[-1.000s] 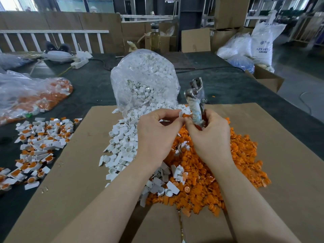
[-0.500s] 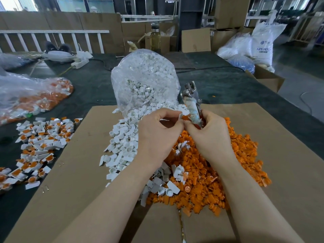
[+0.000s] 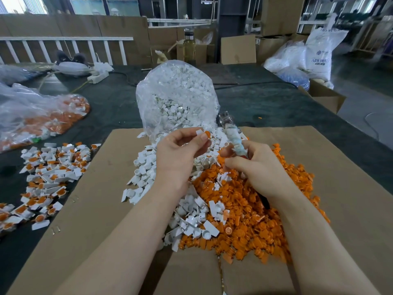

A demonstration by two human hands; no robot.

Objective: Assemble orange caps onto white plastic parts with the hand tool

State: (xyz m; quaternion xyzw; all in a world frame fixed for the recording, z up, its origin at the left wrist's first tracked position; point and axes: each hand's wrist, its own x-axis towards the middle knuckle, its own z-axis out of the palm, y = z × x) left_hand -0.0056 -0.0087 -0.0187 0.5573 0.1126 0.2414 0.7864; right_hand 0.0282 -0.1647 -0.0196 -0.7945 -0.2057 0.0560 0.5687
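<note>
Separated since the earlier frames, the two hands are no longer joined at the tool. A capped white part (image 3: 201, 133) is pinched in the raised left hand (image 3: 180, 154), above the white parts (image 3: 146, 167). The hand tool (image 3: 232, 135) is gripped upright in the right hand (image 3: 253, 165), over the orange caps (image 3: 251, 211). Seating of the cap is best checked before the piece is dropped on the finished pile (image 3: 46, 167) at left, beyond the cardboard (image 3: 95, 209).

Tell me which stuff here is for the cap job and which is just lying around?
For the job: left hand pinching a capped white part; right hand gripping the hand tool; orange caps; white parts; finished pile.

Lying about: bottle; power strip; cardboard boxes.
</note>
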